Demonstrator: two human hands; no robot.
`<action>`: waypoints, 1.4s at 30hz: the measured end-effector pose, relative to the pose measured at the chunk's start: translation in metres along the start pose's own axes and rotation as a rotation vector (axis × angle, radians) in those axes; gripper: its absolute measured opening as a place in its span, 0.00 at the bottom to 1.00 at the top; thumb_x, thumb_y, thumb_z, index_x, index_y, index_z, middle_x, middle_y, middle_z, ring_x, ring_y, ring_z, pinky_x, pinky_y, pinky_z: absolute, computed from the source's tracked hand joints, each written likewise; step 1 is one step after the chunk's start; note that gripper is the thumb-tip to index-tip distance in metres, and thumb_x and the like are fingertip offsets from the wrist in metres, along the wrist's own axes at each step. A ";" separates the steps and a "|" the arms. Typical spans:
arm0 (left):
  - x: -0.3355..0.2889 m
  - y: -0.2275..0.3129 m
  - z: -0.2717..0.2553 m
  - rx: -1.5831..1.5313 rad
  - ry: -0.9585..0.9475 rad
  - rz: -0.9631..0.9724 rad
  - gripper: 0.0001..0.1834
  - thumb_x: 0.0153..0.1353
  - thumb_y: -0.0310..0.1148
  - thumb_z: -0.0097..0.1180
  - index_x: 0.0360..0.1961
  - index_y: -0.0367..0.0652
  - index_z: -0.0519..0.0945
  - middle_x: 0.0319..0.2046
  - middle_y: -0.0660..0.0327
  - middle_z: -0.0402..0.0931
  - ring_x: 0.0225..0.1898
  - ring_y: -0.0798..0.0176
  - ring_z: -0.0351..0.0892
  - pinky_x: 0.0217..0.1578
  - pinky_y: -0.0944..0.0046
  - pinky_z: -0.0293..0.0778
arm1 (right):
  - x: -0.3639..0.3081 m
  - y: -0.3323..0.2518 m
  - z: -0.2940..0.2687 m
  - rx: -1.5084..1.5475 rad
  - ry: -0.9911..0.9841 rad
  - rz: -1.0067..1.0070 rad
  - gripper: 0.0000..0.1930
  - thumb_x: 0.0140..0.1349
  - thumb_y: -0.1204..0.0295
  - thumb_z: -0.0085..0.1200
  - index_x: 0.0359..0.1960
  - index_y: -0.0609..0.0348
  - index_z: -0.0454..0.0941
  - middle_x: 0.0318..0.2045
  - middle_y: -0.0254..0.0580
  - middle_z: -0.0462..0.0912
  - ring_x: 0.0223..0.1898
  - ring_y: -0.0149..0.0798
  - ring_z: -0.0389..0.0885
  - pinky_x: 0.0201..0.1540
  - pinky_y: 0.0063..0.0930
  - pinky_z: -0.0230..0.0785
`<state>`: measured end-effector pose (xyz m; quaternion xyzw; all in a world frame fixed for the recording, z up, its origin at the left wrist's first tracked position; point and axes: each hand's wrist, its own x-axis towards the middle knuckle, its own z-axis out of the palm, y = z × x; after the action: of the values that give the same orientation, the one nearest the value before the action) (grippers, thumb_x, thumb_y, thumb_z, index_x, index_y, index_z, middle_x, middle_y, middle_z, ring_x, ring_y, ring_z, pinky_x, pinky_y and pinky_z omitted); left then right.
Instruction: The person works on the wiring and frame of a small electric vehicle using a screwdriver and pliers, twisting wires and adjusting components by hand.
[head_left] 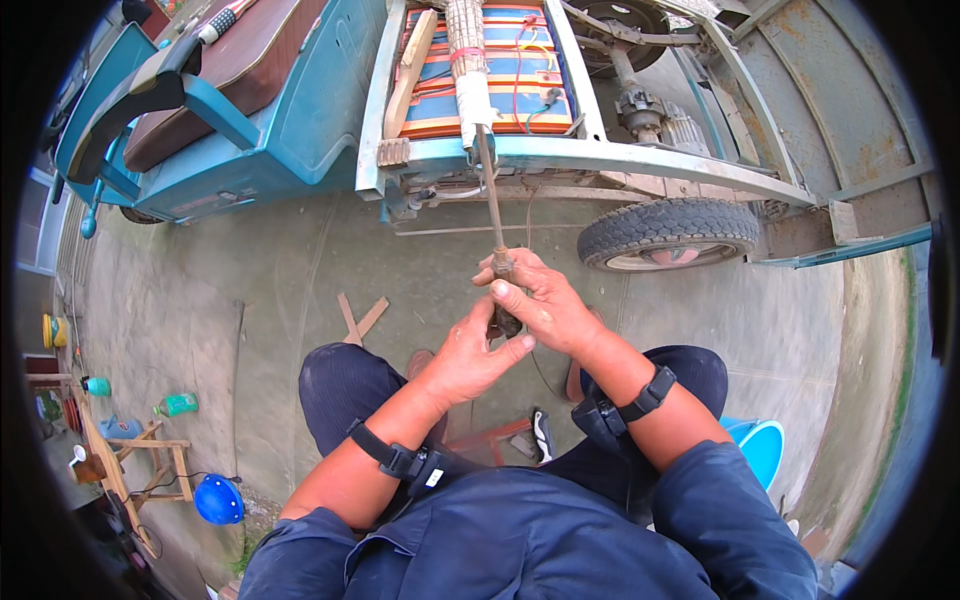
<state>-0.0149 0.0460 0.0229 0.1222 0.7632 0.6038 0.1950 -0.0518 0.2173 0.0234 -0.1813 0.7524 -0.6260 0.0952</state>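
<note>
In front of me I hold a long screwdriver (489,190) with a thin metal shaft and a dark, worn handle. My right hand (545,305) is closed round the upper part of the handle, thumb laid across it. Fingers of my left hand (465,355) close on the handle's lower end, partly hidden behind it. The shaft reaches up to the blue metal frame (550,152), its far end by a white-wrapped bundle (473,105). Behind that bundle, batteries (545,65) in blue and orange casings sit inside the frame with red, yellow and green wires.
A tyre (668,228) stands beneath the frame at right, and a blue vehicle seat body (250,140) is at left. Crossed wood strips (362,318) lie on the floor. A blue helmet (218,499) rests near a wooden stand (165,450). A blue bucket (762,450) is by my right knee.
</note>
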 end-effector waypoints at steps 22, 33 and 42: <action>0.015 -0.029 -0.090 0.472 0.118 -0.316 0.19 0.58 0.33 0.61 0.48 0.36 0.75 0.29 0.54 0.77 0.33 0.59 0.75 0.37 0.59 0.72 | 0.037 0.060 -0.013 0.324 0.392 0.524 0.34 0.64 0.69 0.57 0.67 0.69 0.55 0.44 0.48 0.79 0.34 0.34 0.82 0.31 0.27 0.75; 0.078 -0.071 -0.094 0.308 0.139 -0.434 0.19 0.56 0.30 0.64 0.48 0.39 0.76 0.33 0.57 0.77 0.37 0.61 0.73 0.40 0.61 0.70 | 0.053 0.059 -0.027 0.524 0.467 0.498 0.39 0.65 0.75 0.54 0.74 0.59 0.45 0.47 0.50 0.77 0.34 0.34 0.82 0.30 0.27 0.78; 0.088 -0.089 -0.095 0.293 0.101 -0.427 0.18 0.56 0.29 0.63 0.47 0.40 0.76 0.32 0.59 0.75 0.37 0.62 0.71 0.40 0.61 0.69 | 0.054 0.072 -0.028 0.553 0.436 0.486 0.37 0.65 0.74 0.54 0.73 0.59 0.48 0.46 0.48 0.77 0.33 0.34 0.82 0.31 0.26 0.77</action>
<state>-0.1314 -0.0211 -0.0578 -0.0450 0.8597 0.4375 0.2598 -0.1228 0.2322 -0.0366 0.1703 0.5794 -0.7874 0.1236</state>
